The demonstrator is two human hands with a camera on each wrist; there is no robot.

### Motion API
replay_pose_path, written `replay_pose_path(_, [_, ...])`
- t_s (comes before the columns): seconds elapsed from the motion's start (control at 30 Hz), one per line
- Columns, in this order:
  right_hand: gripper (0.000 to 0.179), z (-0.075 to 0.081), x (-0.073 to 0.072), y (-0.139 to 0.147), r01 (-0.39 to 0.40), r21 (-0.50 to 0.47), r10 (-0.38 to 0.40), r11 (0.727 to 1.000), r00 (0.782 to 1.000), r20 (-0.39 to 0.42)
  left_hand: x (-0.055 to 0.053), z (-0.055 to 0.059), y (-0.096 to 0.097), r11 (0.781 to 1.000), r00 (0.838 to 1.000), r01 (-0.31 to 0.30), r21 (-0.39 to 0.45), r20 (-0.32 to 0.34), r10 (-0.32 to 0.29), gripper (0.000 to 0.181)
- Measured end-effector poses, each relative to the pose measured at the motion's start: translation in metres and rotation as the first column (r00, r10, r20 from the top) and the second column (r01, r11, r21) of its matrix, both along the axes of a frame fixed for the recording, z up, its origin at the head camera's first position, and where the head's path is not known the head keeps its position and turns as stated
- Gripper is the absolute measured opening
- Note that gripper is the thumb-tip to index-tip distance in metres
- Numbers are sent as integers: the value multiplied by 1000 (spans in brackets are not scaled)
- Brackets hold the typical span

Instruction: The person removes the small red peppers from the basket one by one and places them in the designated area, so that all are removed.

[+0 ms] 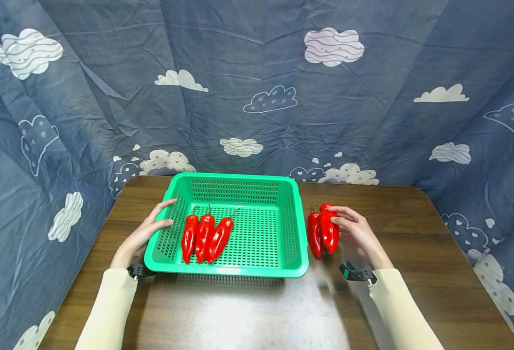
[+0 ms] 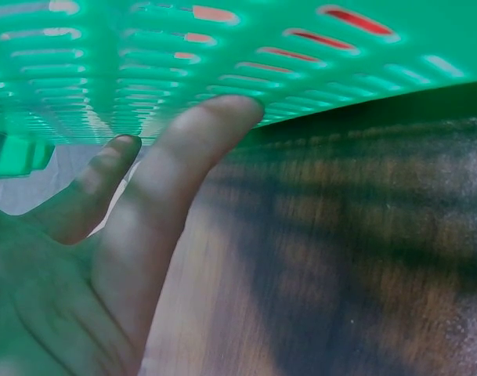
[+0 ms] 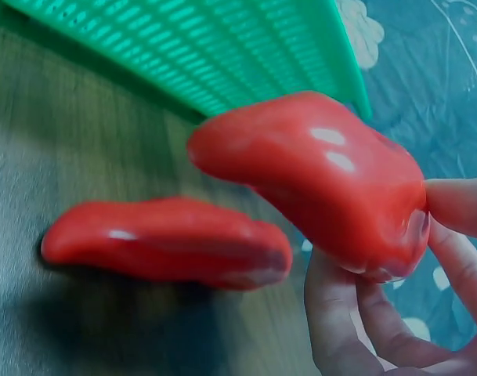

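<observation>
My left hand (image 1: 140, 236) grips the left wall of a green plastic basket (image 1: 300, 233). In the head view two of its fingers reach over the rim; the left wrist view shows others (image 2: 171, 180) against the outer slotted wall. To the basket's right, my right hand (image 1: 362, 233) holds a glossy red pepper (image 1: 330, 233) by its thick end. The right wrist view shows this pepper (image 3: 324, 180) tilted, its narrow end pointing toward the basket. Beside it, another red pepper (image 1: 314, 236) lies on the table. Inside the basket, three red peppers (image 1: 204, 238) lie side by side at the left.
The brown wooden table (image 1: 414, 272) extends around the basket, with a bright reflection near the front. Behind it hangs a blue cloth (image 1: 221, 121) printed with clouds. Dark straps (image 1: 356, 272) circle both wrists over cream sleeves.
</observation>
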State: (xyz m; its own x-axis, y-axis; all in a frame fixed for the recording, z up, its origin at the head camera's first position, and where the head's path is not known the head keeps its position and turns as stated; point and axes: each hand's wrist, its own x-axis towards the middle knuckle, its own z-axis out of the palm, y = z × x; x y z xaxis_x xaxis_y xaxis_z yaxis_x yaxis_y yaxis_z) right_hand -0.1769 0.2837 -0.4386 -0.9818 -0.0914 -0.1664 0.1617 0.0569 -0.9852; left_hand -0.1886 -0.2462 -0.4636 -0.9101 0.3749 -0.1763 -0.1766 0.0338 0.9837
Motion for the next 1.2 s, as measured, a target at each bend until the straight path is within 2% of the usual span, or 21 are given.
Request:
replay_pose_path(0.23, [30,-8,0,8,21,-6,-21,1000,1000,14,1,0,0,1000,1000,-5,0,1,5,57])
replay_pose_path(0.47, [32,-16,1,15,30,72,-32,997,999,20,2,1,0,999,999,-15,42,35,14,57])
replay_pose_path(0.73, [29,-29,-2,21,59,64,-61,996,997,38,2,1,0,999,999,-21,35,36,20,57])
replay_pose_path(0.93, [39,-34,-4,21,73,136,-79,988,996,39,1,0,0,1000,1000,-16,6,12,15,58])
replay_pose_path(1.2, [41,-37,-8,17,82,210,-93,974,995,39,1,0,1,1000,1000,-17,-1,1,17,58])
